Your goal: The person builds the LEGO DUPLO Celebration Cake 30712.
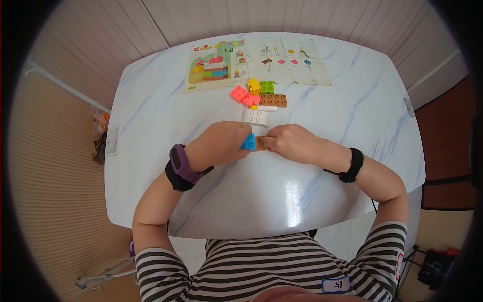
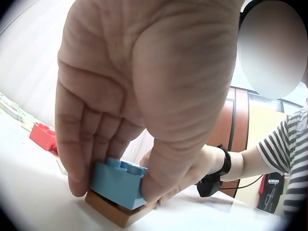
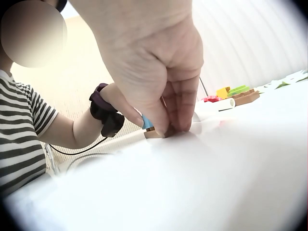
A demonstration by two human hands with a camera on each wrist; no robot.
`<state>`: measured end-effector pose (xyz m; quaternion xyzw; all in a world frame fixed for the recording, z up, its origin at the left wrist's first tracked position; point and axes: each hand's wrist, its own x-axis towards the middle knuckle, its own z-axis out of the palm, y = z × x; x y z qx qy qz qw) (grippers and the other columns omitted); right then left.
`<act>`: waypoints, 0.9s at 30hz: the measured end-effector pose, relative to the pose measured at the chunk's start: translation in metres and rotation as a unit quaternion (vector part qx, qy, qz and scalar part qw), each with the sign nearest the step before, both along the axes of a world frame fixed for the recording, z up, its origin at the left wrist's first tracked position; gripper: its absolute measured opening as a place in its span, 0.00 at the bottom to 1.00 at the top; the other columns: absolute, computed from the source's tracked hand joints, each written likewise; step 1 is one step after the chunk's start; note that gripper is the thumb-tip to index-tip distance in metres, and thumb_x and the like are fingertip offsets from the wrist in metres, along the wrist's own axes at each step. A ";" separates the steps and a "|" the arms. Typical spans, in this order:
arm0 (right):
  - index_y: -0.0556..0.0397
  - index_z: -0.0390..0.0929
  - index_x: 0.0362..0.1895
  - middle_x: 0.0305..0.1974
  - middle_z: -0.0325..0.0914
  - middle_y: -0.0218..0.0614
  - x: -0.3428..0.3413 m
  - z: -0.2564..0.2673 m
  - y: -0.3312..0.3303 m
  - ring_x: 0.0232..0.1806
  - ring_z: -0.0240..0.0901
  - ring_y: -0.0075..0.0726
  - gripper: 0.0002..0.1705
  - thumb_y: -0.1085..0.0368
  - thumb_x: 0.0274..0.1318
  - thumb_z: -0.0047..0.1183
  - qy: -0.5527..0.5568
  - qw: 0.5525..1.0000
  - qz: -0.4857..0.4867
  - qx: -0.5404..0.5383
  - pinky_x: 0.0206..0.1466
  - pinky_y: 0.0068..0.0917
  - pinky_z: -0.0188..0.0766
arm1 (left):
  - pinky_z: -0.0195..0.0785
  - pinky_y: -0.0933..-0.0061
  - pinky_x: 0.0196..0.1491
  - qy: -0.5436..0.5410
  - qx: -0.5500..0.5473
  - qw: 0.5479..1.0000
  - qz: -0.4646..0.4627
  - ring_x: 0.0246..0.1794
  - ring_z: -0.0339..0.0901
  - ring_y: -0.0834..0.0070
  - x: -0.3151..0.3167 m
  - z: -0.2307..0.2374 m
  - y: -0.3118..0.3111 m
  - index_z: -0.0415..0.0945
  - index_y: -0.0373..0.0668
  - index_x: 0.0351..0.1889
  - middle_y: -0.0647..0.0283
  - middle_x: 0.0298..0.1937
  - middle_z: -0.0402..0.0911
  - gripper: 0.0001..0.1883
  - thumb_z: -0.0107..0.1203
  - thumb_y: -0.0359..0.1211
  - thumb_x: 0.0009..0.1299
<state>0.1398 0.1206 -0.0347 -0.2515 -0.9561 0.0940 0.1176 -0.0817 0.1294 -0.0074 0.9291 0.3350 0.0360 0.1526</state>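
My left hand point(image 1: 221, 143) pinches a blue building brick point(image 2: 119, 183) between thumb and fingers. The blue brick sits over one end of a brown brick point(image 2: 113, 211) on the table, its studs facing up. At the brown brick's other end, my right hand point(image 1: 297, 143) grips it with thumb and fingertips, covering that end in the head view. Between the two hands a few brown studs point(image 1: 259, 143) show. Just beyond the hands stands a white brick point(image 1: 255, 117) with a rounded underside.
Past the white brick lie a brown brick point(image 1: 273, 100), a green brick point(image 1: 267, 87), a yellow piece point(image 1: 254, 86), a coral brick point(image 1: 239, 93) and a white cylinder point(image 1: 268, 108). An unfolded instruction sheet point(image 1: 297, 73) lies at the table's far side.
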 end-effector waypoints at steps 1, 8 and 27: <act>0.56 0.73 0.29 0.26 0.74 0.38 0.000 0.001 0.000 0.31 0.75 0.42 0.04 0.69 0.46 0.52 -0.013 1.000 -0.010 -0.008 0.35 0.34 0.73 | 0.69 0.63 0.36 0.006 -0.001 1.000 0.002 0.33 0.75 0.59 0.001 0.000 0.000 0.72 0.38 0.37 0.56 0.31 0.76 0.15 0.60 0.33 0.54; 0.57 0.74 0.33 0.28 0.74 0.39 0.002 0.008 -0.001 0.31 0.74 0.45 0.14 0.65 0.42 0.62 0.005 0.993 -0.091 -0.073 0.35 0.36 0.72 | 0.68 0.63 0.38 0.006 -0.011 1.000 0.010 0.34 0.75 0.60 -0.001 -0.003 -0.002 0.71 0.38 0.38 0.56 0.31 0.76 0.16 0.60 0.33 0.55; 0.57 0.74 0.26 0.27 0.74 0.39 -0.004 0.010 0.006 0.30 0.74 0.46 0.12 0.65 0.40 0.63 -0.042 0.994 -0.074 -0.068 0.34 0.38 0.71 | 0.69 0.63 0.37 0.012 0.007 1.000 0.010 0.33 0.75 0.59 -0.001 -0.005 -0.003 0.72 0.37 0.31 0.56 0.29 0.76 0.13 0.62 0.31 0.52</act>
